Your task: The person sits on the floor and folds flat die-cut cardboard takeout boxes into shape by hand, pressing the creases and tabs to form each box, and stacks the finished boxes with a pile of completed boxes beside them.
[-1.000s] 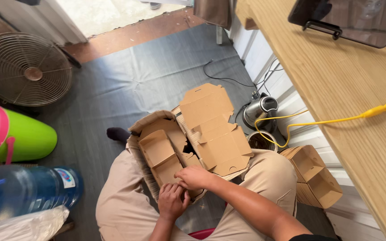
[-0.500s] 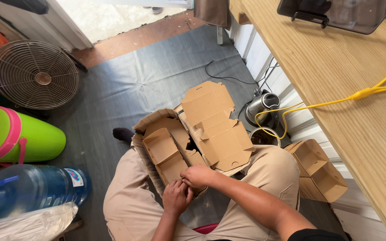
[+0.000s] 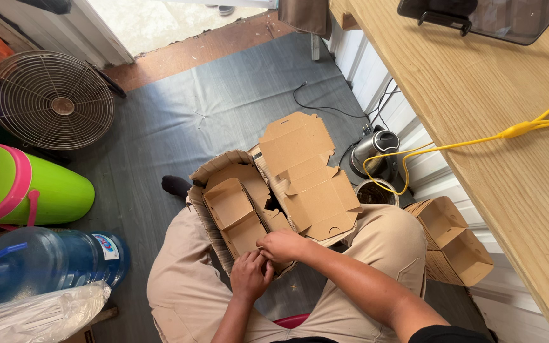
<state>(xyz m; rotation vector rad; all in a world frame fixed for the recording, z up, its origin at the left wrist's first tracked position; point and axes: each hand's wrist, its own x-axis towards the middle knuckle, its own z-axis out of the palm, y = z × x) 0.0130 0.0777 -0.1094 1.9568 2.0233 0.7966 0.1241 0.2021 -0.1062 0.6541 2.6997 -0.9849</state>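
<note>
Pinching one near edge, both hands meet: left hand (image 3: 249, 274) and right hand (image 3: 282, 246) grip the folded carton (image 3: 239, 219). Its length runs away up-left from the fingers; the right sits slightly nearer.

Round metal fan (image 3: 51, 100), green jug (image 3: 23, 190), water bottle (image 3: 46, 263), yellow cable (image 3: 478, 141), kettle (image 3: 376, 147)

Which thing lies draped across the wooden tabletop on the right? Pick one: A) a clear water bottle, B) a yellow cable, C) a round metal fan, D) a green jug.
B: the yellow cable runs over the wooden tabletop, while the jug, fan and bottle sit down on the floor at the left.
</note>
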